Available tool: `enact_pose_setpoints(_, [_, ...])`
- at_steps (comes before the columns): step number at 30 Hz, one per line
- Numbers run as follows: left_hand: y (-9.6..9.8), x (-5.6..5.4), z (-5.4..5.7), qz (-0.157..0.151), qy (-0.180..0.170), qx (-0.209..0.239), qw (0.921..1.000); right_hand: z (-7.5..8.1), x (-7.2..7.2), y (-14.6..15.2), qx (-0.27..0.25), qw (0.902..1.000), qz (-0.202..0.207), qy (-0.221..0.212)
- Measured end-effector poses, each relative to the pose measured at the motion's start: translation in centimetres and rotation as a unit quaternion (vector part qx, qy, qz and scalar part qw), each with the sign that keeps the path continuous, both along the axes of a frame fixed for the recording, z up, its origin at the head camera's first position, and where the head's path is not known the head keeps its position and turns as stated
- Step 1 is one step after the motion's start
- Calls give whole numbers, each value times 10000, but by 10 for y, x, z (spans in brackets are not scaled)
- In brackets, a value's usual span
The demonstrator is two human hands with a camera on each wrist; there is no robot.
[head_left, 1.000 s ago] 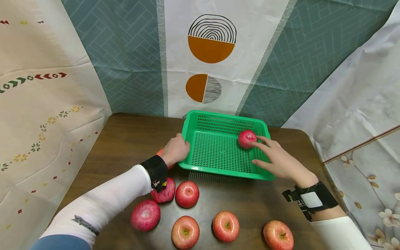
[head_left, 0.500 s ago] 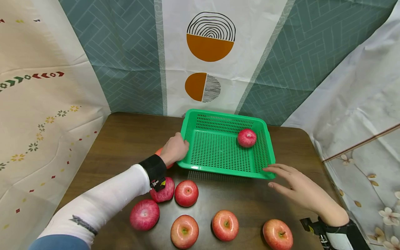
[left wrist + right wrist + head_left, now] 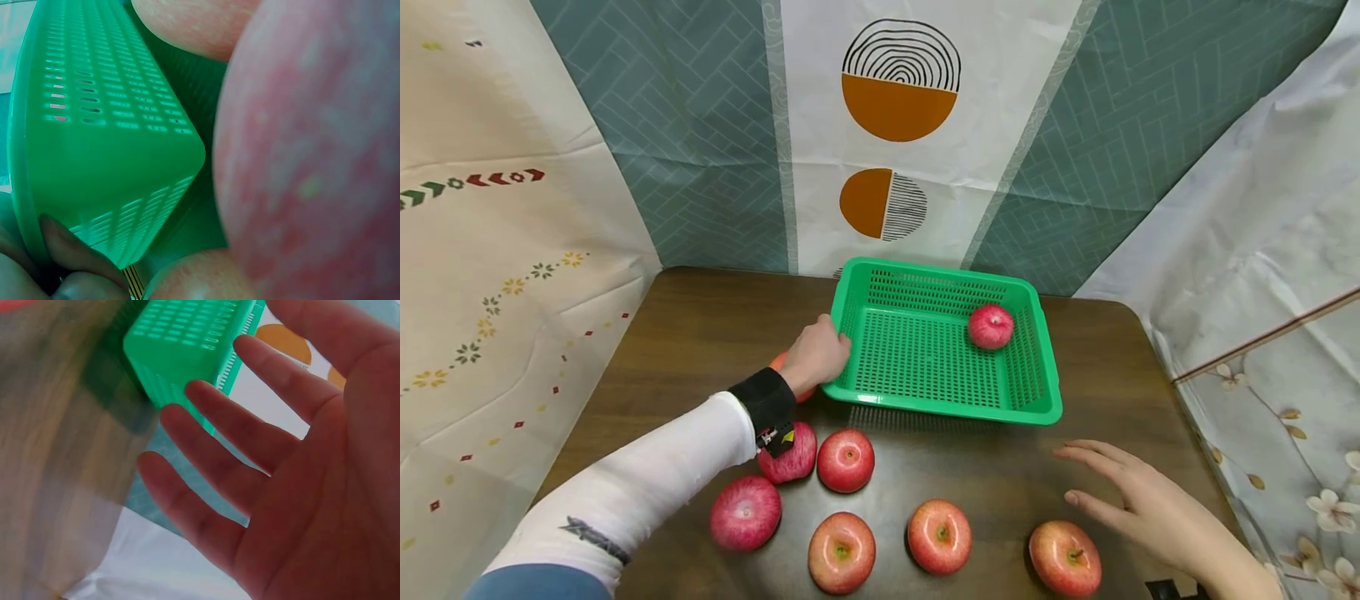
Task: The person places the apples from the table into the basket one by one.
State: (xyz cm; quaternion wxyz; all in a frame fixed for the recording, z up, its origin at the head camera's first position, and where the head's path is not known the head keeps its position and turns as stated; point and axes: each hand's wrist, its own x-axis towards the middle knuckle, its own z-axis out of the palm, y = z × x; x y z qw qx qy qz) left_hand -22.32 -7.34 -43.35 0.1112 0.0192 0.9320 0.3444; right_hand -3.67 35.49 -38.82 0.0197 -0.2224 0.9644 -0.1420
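Observation:
A green plastic basket (image 3: 925,408) with slotted walls stands at the back of the table. One red apple (image 3: 991,326) lies inside it, toward the right. My left hand (image 3: 817,353) grips the basket's left rim; in the left wrist view its fingers (image 3: 78,256) curl over that rim. An orange-red apple (image 3: 781,362) is partly hidden behind this hand. My right hand (image 3: 1138,500) hovers with spread fingers, holding nothing, above and right of a red-yellow apple (image 3: 1065,558). The right wrist view shows its open palm (image 3: 312,506), apart from the basket.
Several more apples lie in front of the basket: a dark red apple (image 3: 746,512), another (image 3: 793,454) under the left wrist, a red apple (image 3: 846,461), and two paler ones, a left apple (image 3: 842,552) and a right apple (image 3: 939,537). Cloth hangings (image 3: 707,150) surround the brown table (image 3: 715,317).
My right hand has drawn back from the apple in the basket, moving right and toward me past the basket's corner. The left hand keeps its hold on the rim.

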Motion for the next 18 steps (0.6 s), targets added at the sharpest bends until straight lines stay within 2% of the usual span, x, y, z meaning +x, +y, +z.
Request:
enact_pose_setpoints(6, [-1,-1,3,16,-23,34,10000,-10,11,2,56,9998,95,187])
enact_pose_setpoints(11, [-1,-1,2,11,-36,44,10000,-17,19,2,-40,9989,387,273])
enact_pose_setpoints(13, [-1,-1,2,-4,-48,71,10000,-20,22,1,-32,9989,451,143])
enact_pose_setpoints(18, [-2,-1,0,-29,-44,81,10000,-25,27,0,-57,9978,368,-555])
